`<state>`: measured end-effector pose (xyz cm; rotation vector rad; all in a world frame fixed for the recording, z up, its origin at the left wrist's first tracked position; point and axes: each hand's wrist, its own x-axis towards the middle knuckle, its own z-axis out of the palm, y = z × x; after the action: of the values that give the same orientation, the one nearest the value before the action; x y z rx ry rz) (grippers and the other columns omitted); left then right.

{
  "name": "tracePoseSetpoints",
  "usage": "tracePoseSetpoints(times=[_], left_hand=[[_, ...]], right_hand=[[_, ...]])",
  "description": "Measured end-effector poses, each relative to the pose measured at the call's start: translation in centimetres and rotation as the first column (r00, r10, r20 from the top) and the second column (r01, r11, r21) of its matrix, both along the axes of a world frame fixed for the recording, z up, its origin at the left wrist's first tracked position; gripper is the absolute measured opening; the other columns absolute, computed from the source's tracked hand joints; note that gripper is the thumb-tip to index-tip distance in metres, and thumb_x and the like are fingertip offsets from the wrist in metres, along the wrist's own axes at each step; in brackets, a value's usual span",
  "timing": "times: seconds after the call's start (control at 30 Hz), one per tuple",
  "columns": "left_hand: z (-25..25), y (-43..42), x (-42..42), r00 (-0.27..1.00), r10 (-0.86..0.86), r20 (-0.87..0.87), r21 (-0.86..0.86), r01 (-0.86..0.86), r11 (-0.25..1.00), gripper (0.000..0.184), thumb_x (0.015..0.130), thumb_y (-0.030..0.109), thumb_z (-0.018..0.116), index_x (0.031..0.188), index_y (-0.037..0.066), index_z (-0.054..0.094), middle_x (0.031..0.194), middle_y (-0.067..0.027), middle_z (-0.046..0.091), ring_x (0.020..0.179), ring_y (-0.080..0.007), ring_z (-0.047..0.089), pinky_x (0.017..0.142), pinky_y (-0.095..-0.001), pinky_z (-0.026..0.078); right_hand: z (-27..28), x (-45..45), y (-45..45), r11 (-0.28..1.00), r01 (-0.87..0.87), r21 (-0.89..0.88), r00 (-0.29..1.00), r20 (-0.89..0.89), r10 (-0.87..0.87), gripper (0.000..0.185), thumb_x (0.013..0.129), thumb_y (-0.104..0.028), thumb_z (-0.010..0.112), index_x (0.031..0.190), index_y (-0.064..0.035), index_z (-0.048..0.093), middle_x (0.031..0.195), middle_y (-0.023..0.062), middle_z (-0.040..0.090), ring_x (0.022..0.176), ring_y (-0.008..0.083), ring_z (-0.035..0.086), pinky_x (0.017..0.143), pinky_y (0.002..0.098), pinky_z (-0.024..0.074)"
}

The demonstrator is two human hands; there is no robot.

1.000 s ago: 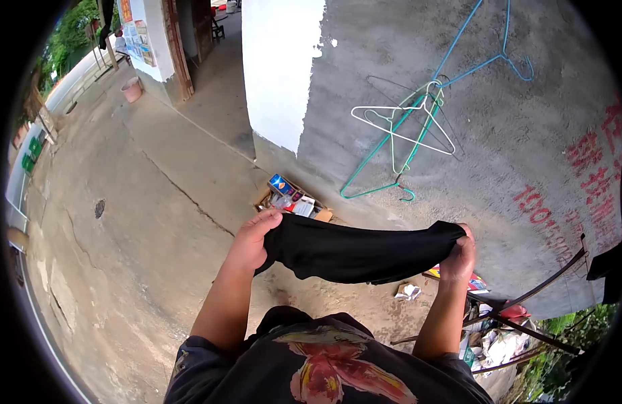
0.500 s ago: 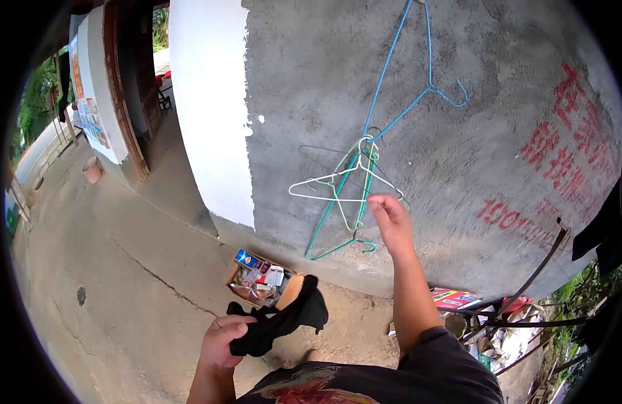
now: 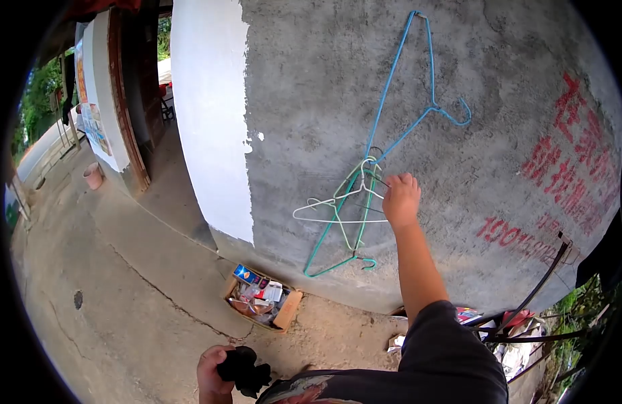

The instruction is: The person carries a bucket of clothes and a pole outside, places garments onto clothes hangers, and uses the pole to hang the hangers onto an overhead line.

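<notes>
Bunched black cloth (image 3: 245, 371) is in my left hand (image 3: 215, 370), low in front of my body; its exact kind of garment cannot be made out. My right hand (image 3: 401, 199) is raised to the wall, fingers curled at the right side of a white clothes hanger (image 3: 331, 220) and hiding that end. Which hanger the fingers grip is partly hidden. The white one hangs among a pale green hanger (image 3: 347, 232) and a darker green hanger (image 3: 319, 249). Above them a blue hanger (image 3: 390, 71) hangs sideways, its hook pointing right.
An open cardboard box (image 3: 284, 314) of packets stands on the floor by the wall. Dark bent rods (image 3: 536, 277) and a heap of litter (image 3: 523, 343) lie at the right. A doorway (image 3: 144, 87) and a pinkish pot (image 3: 92, 176) are at the left.
My right hand has closed in on the hangers, now covering the white one's right end. My left hand has lowered, and the black cloth, which was stretched out, is bunched.
</notes>
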<state>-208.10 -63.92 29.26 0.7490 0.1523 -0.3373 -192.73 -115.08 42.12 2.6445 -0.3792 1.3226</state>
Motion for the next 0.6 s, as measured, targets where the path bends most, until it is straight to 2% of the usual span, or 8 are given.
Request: tracePoseSetpoints(times=[0.1, 0.17, 0.27, 0.33, 0.4, 0.47, 0.53, 0.6], left_hand=[[-1.2, -0.3, -0.3, 0.997, -0.019, -0.069, -0.021, 0.018, 1.000, 0.027, 0.078, 0.017, 0.065, 0.089, -0.008, 0.065, 0.080, -0.0164, 0.066, 0.072, -0.0273, 0.065, 0.068, -0.0382, 0.055], [-2.1, -0.6, -0.1, 0.993, -0.059, -0.101, -0.047, 0.055, 0.997, 0.028, 0.079, 0.018, 0.065, 0.089, -0.008, 0.064, 0.080, -0.0166, 0.066, 0.071, -0.0272, 0.064, 0.067, -0.0379, 0.055], [-2.0, -1.1, 0.1, 0.991, -0.129, -0.041, -0.042, 0.127, 0.991, 0.030, 0.079, 0.019, 0.063, 0.091, -0.009, 0.064, 0.080, -0.0171, 0.065, 0.071, -0.0269, 0.065, 0.065, -0.0367, 0.054], [1.0, -2.1, -0.3, 0.981, -0.190, -0.028, -0.009, 0.190, 0.982, 0.027, 0.082, 0.025, 0.067, 0.096, 0.003, 0.065, 0.087, -0.0105, 0.067, 0.086, -0.0234, 0.065, 0.080, -0.0368, 0.053], [0.3, -2.2, -0.4, 0.990, -0.130, -0.057, 0.011, 0.131, 0.991, 0.027, 0.082, 0.024, 0.066, 0.095, 0.001, 0.065, 0.087, -0.0104, 0.067, 0.086, -0.0243, 0.065, 0.081, -0.0371, 0.052], [-0.6, -2.5, -0.7, 0.993, -0.078, -0.087, 0.031, 0.081, 0.996, 0.027, 0.082, 0.024, 0.065, 0.095, 0.000, 0.065, 0.086, -0.0103, 0.067, 0.087, -0.0251, 0.065, 0.081, -0.0374, 0.052], [-1.5, -2.8, -0.7, 0.991, -0.062, -0.115, 0.018, 0.065, 0.998, 0.029, 0.082, 0.025, 0.065, 0.096, 0.000, 0.065, 0.087, -0.0112, 0.067, 0.085, -0.0242, 0.065, 0.081, -0.0362, 0.052], [-2.0, -3.2, -0.7, 0.992, -0.071, -0.100, 0.018, 0.073, 0.997, 0.030, 0.082, 0.025, 0.065, 0.097, 0.000, 0.065, 0.088, -0.0117, 0.067, 0.084, -0.0238, 0.065, 0.080, -0.0358, 0.052]], right_hand=[[-0.4, 0.3, 2.0, 0.972, -0.236, -0.023, 0.965, 0.115, 0.237, 0.006, 0.081, -0.008, 0.059, 0.086, -0.0093, 0.062, 0.091, 0.0128, 0.063, 0.087, 0.0352, 0.062, 0.073, 0.0456, 0.0504], [-2.9, 1.7, 3.7, 0.875, -0.332, 0.352, 0.935, -0.002, 0.355, 0.010, 0.085, -0.013, 0.059, 0.090, -0.0055, 0.063, 0.085, 0.0149, 0.064, 0.082, 0.0350, 0.064, 0.071, 0.0452, 0.0511], [-6.8, 5.0, 2.5, 0.696, -0.280, 0.662, 0.948, 0.074, 0.311, 0.018, 0.088, -0.019, 0.059, 0.093, -0.0026, 0.064, 0.080, 0.0156, 0.064, 0.080, 0.0323, 0.066, 0.069, 0.0437, 0.0515], [-8.3, 6.9, 0.6, 0.544, -0.296, 0.786, 0.925, 0.094, 0.367, 0.026, 0.093, -0.025, 0.058, 0.105, -0.0017, 0.062, 0.090, 0.0134, 0.066, 0.082, 0.0287, 0.068, 0.066, 0.0406, 0.0520], [-5.3, 6.3, 2.6, -0.232, -0.343, 0.910, 0.864, 0.403, 0.303, 0.033, 0.096, -0.029, 0.056, 0.114, -0.0017, 0.056, 0.100, 0.0118, 0.065, 0.082, 0.0263, 0.068, 0.063, 0.0365, 0.0525], [-5.5, 7.5, 2.0, -0.347, -0.298, 0.889, 0.840, 0.417, 0.346, 0.033, 0.099, -0.028, 0.051, 0.119, -0.0023, 0.051, 0.108, 0.0122, 0.062, 0.085, 0.0252, 0.068, 0.063, 0.0321, 0.0523], [-6.1, 9.1, 2.0, -0.657, -0.476, 0.585, 0.702, 0.702, 0.116, 0.025, 0.099, -0.024, 0.050, 0.114, -0.0044, 0.053, 0.106, 0.0122, 0.062, 0.087, 0.0229, 0.067, 0.066, 0.0320, 0.0525], [-5.7, 9.2, 2.2, -0.722, -0.478, 0.500, 0.642, 0.760, 0.101, 0.018, 0.100, -0.021, 0.048, 0.109, -0.0063, 0.053, 0.106, 0.0113, 0.063, 0.089, 0.0218, 0.067, 0.067, 0.0344, 0.0531]])
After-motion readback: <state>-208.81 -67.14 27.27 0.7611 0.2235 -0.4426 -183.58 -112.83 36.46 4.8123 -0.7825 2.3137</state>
